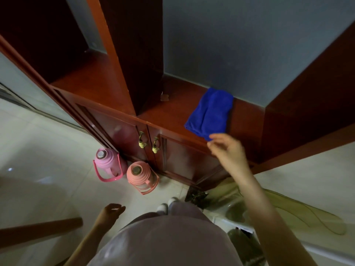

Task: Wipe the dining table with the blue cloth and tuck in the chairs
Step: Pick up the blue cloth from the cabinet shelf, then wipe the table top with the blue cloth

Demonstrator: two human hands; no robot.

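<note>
A folded blue cloth (210,113) lies on the ledge of a dark red wooden cabinet (123,93), near its front edge. My right hand (227,150) reaches up toward the cloth's near corner, fingers apart, fingertips at or just short of the cloth's edge; nothing is gripped. My left hand (110,213) hangs low by my side, loosely curled and holding nothing. The dining table is out of view. A brown wooden rail (38,227), possibly a chair back, crosses the lower left.
Two thermos flasks stand on the tiled floor against the cabinet doors: a pink one (108,164) and a salmon one (141,176). A green translucent item (299,214) and a dark bottle (242,244) sit low at the right. My feet (167,205) face the cabinet.
</note>
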